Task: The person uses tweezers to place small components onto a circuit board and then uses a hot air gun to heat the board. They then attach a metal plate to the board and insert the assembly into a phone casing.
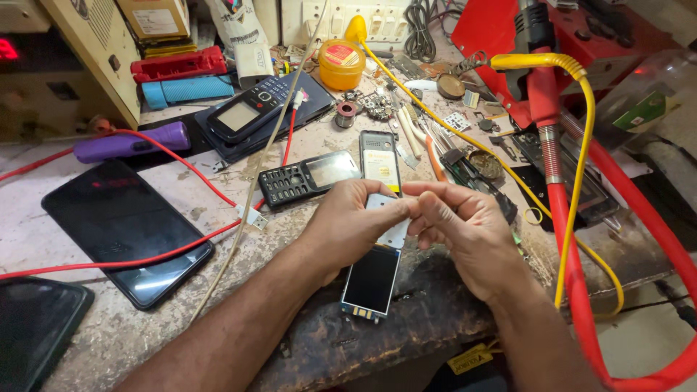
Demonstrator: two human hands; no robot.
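while both hands (406,218) grip a bare phone board (377,265), scarred workbench (65,225), scattered phones (308,178), red cables (174,163)

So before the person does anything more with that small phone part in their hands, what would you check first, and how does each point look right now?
1. Both hands on the phone part: ok. The left hand and right hand pinch its upper end.
2. Dark screen unbroken: ok, no cracks show.
3. Upper end of the part: cannot tell, the fingers cover it.
4. Red cable away from the hands: ok, it lies to the left across the black smartphone.
5. Yellow cable away from the hands: ok, it hangs to the right.
6. Black keypad housing within reach: ok, just behind the hands.
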